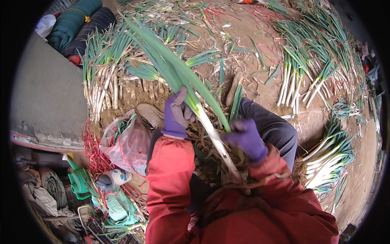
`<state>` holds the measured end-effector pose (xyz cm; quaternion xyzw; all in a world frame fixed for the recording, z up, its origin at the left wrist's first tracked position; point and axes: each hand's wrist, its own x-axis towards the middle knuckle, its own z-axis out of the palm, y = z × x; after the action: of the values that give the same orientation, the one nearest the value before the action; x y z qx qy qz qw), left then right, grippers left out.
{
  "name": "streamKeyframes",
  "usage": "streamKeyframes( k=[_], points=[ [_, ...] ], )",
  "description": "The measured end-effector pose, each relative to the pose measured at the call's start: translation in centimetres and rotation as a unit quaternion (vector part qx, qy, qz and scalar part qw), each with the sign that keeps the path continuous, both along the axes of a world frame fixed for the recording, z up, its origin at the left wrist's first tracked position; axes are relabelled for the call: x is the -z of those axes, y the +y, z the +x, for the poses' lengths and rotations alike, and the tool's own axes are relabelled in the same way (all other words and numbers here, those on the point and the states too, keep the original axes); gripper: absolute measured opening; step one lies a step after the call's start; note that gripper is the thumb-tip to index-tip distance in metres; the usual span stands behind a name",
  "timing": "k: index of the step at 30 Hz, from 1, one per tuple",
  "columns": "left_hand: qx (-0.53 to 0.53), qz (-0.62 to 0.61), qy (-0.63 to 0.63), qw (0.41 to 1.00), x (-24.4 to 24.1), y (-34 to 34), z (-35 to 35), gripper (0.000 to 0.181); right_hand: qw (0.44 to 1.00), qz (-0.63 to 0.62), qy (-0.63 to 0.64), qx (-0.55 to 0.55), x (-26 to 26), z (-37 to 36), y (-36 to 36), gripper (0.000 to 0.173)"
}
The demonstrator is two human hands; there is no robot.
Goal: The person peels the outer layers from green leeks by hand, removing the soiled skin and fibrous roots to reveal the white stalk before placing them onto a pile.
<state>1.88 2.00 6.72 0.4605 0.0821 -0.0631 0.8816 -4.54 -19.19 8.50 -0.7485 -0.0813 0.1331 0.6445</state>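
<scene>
My left hand (176,114), in a purple knit glove with a greyish coated palm, is closed around a long green onion (214,134) where its green leaves meet the white stalk. The onion slants across my lap, leaves pointing up to the left and root end near my red jacket. In a matching glove, my right hand (245,138) is blurred by motion. It grips the lower end of a loose green leaf (210,99) that lies alongside the stalk. Dry peelings (198,134) cover the ground between my legs.
Unpeeled onions (103,82) stand bunched at the upper left. White-stalked onions lie in a pile (320,174) at my right and in rows (291,82) farther off. Beside my left arm are a plastic bag (131,146), red ties (96,149), a cup (114,178) and a green watering can (77,181).
</scene>
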Motion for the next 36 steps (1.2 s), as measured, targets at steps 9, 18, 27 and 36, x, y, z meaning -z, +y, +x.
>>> streamKeyframes(
  k=[9,18,27,36],
  points=[
    [-0.006,-0.072,-0.095,0.993,0.4,4.0,0.4,0.049,0.927,-0.343,-0.053,-0.141,5.6,-8.5,-7.1,0.021],
    [0.010,-0.050,-0.101,0.994,-0.3,-0.5,0.3,0.051,0.985,0.122,0.066,-0.102,0.0,4.2,4.8,0.021],
    [0.006,0.012,-0.101,0.995,1.0,0.3,1.1,0.061,0.970,0.192,0.142,-0.044,1.3,4.3,4.6,0.019],
    [0.002,-0.034,-0.153,0.988,2.5,1.3,2.2,0.062,0.994,-0.056,-0.046,-0.079,3.1,1.7,1.3,0.015]
  ],
)
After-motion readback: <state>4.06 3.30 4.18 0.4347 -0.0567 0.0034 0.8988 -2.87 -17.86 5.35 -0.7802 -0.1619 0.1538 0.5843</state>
